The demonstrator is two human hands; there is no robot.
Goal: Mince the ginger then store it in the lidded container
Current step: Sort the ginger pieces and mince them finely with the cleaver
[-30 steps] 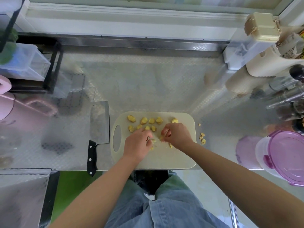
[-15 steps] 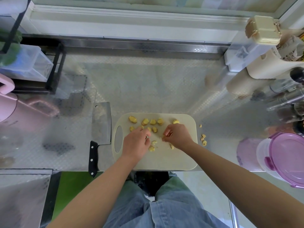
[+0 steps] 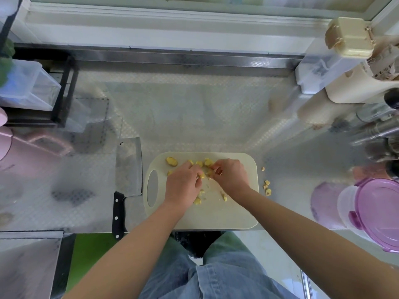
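Both left hand [image 3: 183, 184] and right hand [image 3: 232, 178] pinch ginger [image 3: 201, 175] on the board [image 3: 216, 216] (cleaver [image 3: 129, 167] beside left edge).

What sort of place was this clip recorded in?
Likely a home kitchen: a steel counter holds a cleaver beside a cutting board with ginger pieces, plus a purple-lidded container.

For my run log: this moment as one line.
phase: handling ginger | left hand: pinches ginger | right hand: pinches ginger | cleaver: idle beside cutting board | container: lidded
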